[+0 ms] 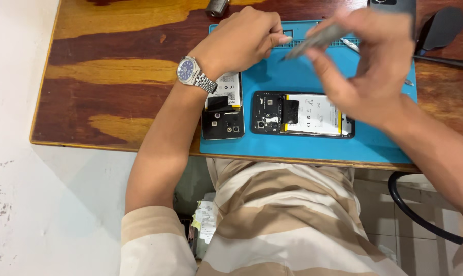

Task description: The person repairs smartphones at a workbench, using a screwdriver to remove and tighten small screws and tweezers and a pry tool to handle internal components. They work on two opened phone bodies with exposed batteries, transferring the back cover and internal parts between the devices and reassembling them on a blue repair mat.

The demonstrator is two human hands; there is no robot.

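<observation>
Tweezers, grey and blurred, sit pinched in your right hand, raised over the far part of the blue mat on the bench. Your left hand is curled loosely beside their tip, grasping nothing visible. An opened phone lies nearer you.

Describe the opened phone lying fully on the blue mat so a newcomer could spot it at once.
Find the blue mat on the wooden table. Near its front edge lies an opened phone, lengthwise, below the right hand. Unlike the other opened phone at the mat's left edge, its white battery is yellow-edged.
</observation>
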